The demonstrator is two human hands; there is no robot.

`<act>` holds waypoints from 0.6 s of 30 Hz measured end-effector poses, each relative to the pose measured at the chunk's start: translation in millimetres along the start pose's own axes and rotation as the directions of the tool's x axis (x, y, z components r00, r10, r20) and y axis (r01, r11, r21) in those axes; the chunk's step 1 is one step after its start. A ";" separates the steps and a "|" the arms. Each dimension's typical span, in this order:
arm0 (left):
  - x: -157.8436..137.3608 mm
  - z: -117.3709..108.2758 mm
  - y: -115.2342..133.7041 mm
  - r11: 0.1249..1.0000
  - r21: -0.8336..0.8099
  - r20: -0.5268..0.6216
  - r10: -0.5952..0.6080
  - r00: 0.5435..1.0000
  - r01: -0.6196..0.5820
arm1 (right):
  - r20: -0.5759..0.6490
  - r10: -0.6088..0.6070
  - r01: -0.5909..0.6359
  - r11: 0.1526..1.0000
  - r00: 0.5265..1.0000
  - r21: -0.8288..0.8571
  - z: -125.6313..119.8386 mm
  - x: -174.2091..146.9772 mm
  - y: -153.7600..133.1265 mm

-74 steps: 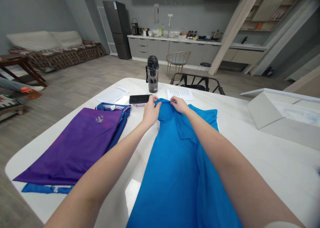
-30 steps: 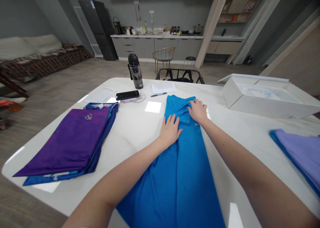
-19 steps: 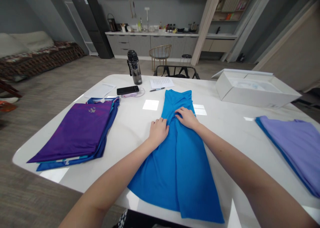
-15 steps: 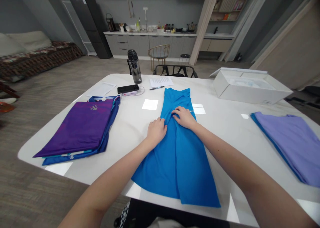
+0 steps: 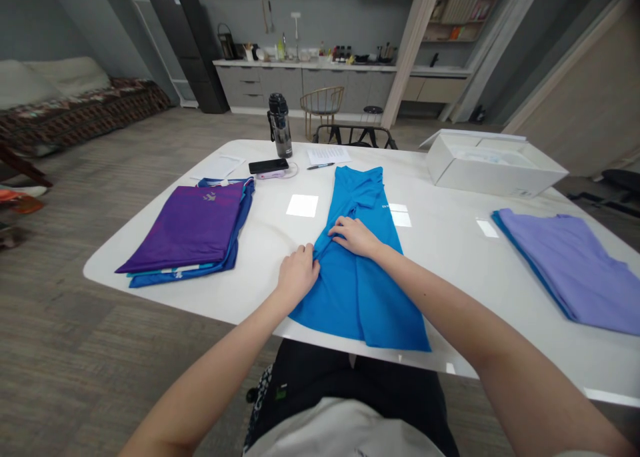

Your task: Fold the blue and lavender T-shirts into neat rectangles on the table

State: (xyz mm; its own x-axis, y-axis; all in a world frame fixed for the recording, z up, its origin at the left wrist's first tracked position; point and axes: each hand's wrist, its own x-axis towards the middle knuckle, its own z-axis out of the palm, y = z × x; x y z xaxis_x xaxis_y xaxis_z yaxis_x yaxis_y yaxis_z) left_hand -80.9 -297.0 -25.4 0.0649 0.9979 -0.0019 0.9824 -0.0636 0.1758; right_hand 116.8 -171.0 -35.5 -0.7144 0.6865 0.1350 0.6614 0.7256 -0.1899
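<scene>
A blue T-shirt [image 5: 370, 283] lies lengthwise on the white table, folded in to a narrow shape, its wide hem towards me. Small white lettering shows on its right side. My left hand [image 5: 299, 270] is closed on the left edge of the shirt, about halfway along. Higher up and further right, my right hand [image 5: 354, 235] pinches a fold of the cloth, fingers curled. Creases run between the two hands, and a bunched flap of fabric lies just beyond the right one. The fingertips of both hands are partly hidden by cloth and knuckles.
Left on the white table [image 5: 270, 270] is a stack of folded shirts [image 5: 193, 223], purple on top. Behind are a phone [image 5: 269, 166], a pen [image 5: 321, 166], papers [image 5: 327, 155] and a water bottle [image 5: 281, 130]. A lilac shirt [image 5: 575, 263] and an open white box [image 5: 495, 167] are right.
Both hands have moved left across the shirt, drawing its left layer of cloth that way. The view has tilted, showing more of my lap and the table's front edge.
</scene>
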 end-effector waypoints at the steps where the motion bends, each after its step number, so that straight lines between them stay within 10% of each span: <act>1: -6.0 -0.8 -2.4 1.000 0.009 0.014 -0.011 1.000 0.011 | 0.003 -0.005 0.005 1.000 1.000 0.001 1.3 -0.7 -4.9; 8: -42.7 -7.3 -17.7 1.000 0.016 0.073 -0.028 0.997 0.027 | 0.015 -0.036 0.037 0.998 0.999 -0.048 7.2 -5.5 -34.9; 18: -92.6 -6.3 13.8 0.881 -0.421 -0.244 0.118 0.962 -0.215 | -0.085 0.043 -0.052 0.992 0.995 -0.111 -14.4 -51.1 -45.6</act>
State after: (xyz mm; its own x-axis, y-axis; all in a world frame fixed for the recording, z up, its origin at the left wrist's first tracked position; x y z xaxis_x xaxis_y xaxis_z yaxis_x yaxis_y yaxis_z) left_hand -74.5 -390.2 -16.6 0.1360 0.9561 0.2595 0.7775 -0.2653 0.5701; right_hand 126.5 -238.4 -19.8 -0.6635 0.7185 0.2086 0.7191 0.6894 -0.0871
